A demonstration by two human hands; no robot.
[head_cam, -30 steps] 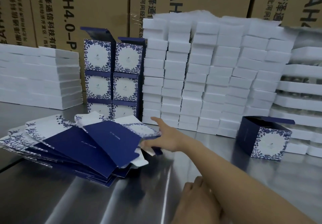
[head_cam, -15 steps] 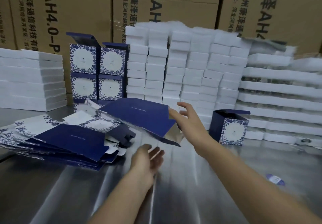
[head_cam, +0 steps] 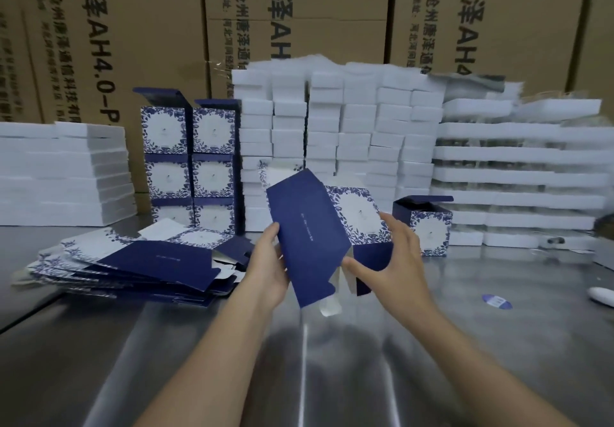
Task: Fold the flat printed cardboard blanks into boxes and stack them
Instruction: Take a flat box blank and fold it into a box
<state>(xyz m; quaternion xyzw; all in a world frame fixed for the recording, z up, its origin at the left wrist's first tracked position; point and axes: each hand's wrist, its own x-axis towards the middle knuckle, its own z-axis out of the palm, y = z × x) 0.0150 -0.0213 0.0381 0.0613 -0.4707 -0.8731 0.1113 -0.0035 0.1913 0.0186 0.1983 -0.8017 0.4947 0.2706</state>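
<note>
Blank (head_cam: 309,227) held tilted between left hand (head_cam: 269,270) and right hand (head_cam: 395,260).

Table (head_cam: 332,360): shiny metal surface, with light reflecting along the middle.
Cartons (head_cam: 133,44): big brown cartons stand as a wall at the back, printed with dark characters and "AH4.0".
White blocks (head_cam: 332,127): many small white blocks in tall columns at the centre back.
White slabs (head_cam: 66,167): wide white slabs piled flat at the far left.
White trays (head_cam: 518,174): layered white stack at the right.
Round sticker (head_cam: 496,301): blue and white, flat on the table at right.
White object (head_cam: 602,294): at the right edge, partly cut off.
</note>
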